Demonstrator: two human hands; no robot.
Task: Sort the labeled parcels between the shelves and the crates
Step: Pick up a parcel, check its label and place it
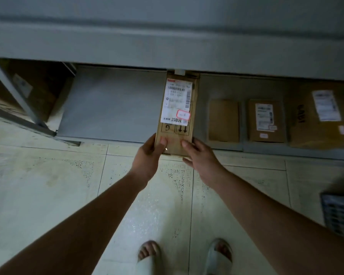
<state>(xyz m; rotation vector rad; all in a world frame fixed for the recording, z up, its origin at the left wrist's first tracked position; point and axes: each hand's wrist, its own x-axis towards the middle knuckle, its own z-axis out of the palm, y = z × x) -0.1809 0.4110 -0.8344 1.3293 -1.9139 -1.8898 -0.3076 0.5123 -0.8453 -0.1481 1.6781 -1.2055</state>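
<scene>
A long brown cardboard parcel point(177, 133) with a white shipping label and a red-edged sticker lies lengthwise on the low grey shelf point(111, 104), its near end over the shelf's front edge. My left hand point(147, 157) grips the near left corner, thumb on top. My right hand point(201, 157) holds the near right corner, thumb on the top face and fingers under it. On the same shelf to the right lie a plain brown parcel point(223, 121), a labeled parcel point(266, 121) and a larger labeled parcel point(322, 116).
An upper grey shelf board point(167, 42) overhangs the low one. Further boxes point(34, 90) sit in the bay at the left behind a grey upright. A dark slotted crate point(340, 217) stands on the tiled floor at the right. My sandalled feet are below.
</scene>
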